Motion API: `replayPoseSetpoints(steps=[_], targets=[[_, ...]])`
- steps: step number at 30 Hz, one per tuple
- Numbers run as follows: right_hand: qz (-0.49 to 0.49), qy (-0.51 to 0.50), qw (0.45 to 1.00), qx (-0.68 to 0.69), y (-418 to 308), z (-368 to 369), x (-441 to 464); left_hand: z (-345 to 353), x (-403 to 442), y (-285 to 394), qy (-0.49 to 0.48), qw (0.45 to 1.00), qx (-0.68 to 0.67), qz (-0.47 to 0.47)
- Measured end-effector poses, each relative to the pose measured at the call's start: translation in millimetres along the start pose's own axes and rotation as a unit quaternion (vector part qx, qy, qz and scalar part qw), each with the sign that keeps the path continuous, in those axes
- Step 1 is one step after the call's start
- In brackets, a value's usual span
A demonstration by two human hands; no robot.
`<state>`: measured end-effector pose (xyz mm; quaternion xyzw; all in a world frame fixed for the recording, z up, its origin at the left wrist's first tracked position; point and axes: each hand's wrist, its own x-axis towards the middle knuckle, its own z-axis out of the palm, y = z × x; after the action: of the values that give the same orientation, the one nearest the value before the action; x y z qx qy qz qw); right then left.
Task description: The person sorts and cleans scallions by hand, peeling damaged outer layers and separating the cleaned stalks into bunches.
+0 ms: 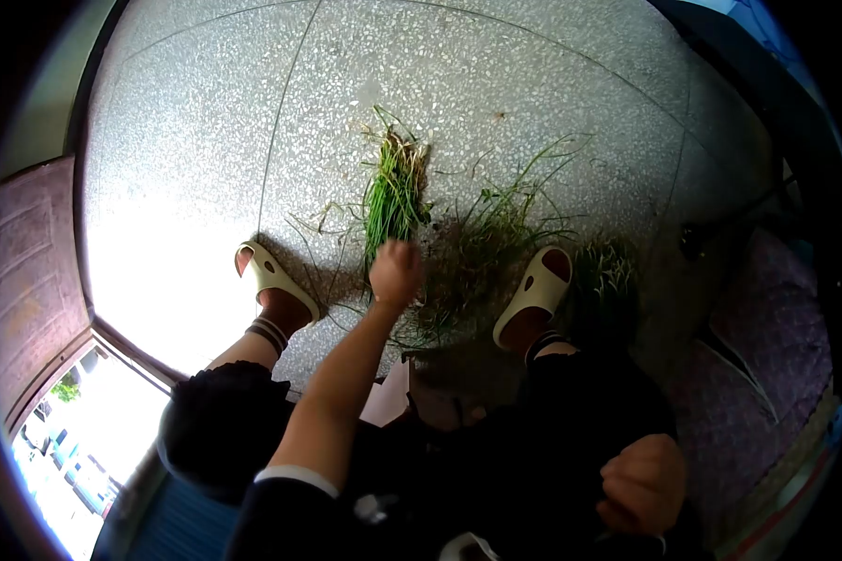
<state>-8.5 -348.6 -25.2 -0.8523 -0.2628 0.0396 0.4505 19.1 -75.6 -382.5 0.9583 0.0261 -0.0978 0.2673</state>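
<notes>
A bunch of long, thin green stalks that look like chives (398, 192) lies on the speckled floor between my feet, its paler, straw-coloured ends pointing away from me. My left hand (396, 274) is closed at the near end of this bunch; its fingers are turned from view. To the right spreads a loose, messy heap of chives (482, 238), with dark bits that look like soil or roots. My right hand (644, 484) rests by my right knee with the fingers curled; whatever they may hold is hidden.
Another clump of greens (610, 269) lies in shadow beside my right slipper (536, 292). My left slipper (273, 280) stands left of the bunch. A purple quilted cloth (767, 346) is at the right, and a wooden door (37, 271) at the left, near bright daylight.
</notes>
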Motion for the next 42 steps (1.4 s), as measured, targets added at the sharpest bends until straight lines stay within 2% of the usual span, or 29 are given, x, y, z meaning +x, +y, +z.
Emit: replayPoseSetpoints(steps=[3,7,9,10,12,21,27,34,36,39,40,41,42], targets=[[-0.024,-0.017,1.000,-0.005,2,-2,5,-9,54,-3,0.080,0.995,-0.018,-0.057],[0.010,-0.013,1.000,-0.012,-1,-2,5,-7,100,-13,0.066,0.990,0.011,-0.125],[0.031,-0.011,0.999,-0.014,0,-3,5,-3,110,-17,0.102,0.985,0.000,-0.142],[0.029,-0.016,0.999,-0.010,1,-3,6,-3,113,-21,0.100,0.985,0.000,-0.142],[0.028,-0.021,0.999,-0.005,2,-3,7,-5,118,-32,0.007,0.984,0.019,-0.177],[0.044,0.021,0.999,0.003,2,1,6,-54,85,-27,0.001,0.975,-0.151,-0.165],[0.016,0.028,0.999,-0.004,1,2,11,-71,67,-31,-0.007,0.951,-0.250,-0.181],[0.030,0.015,0.999,-0.002,1,3,10,-87,59,-23,0.109,0.944,-0.244,-0.196],[0.038,0.017,0.999,0.001,0,3,8,-93,57,-17,0.159,0.937,-0.257,-0.173],[0.068,0.007,0.998,0.009,0,2,6,-103,49,-3,0.170,0.925,-0.305,-0.152],[0.063,0.009,0.998,0.012,2,2,5,-106,46,1,0.186,0.918,-0.323,-0.133],[0.058,0.012,0.998,0.015,3,2,4,-109,42,8,0.211,0.878,-0.413,-0.121],[0.059,0.012,0.998,0.015,3,2,5,-119,39,20,0.238,0.856,-0.443,-0.120]])
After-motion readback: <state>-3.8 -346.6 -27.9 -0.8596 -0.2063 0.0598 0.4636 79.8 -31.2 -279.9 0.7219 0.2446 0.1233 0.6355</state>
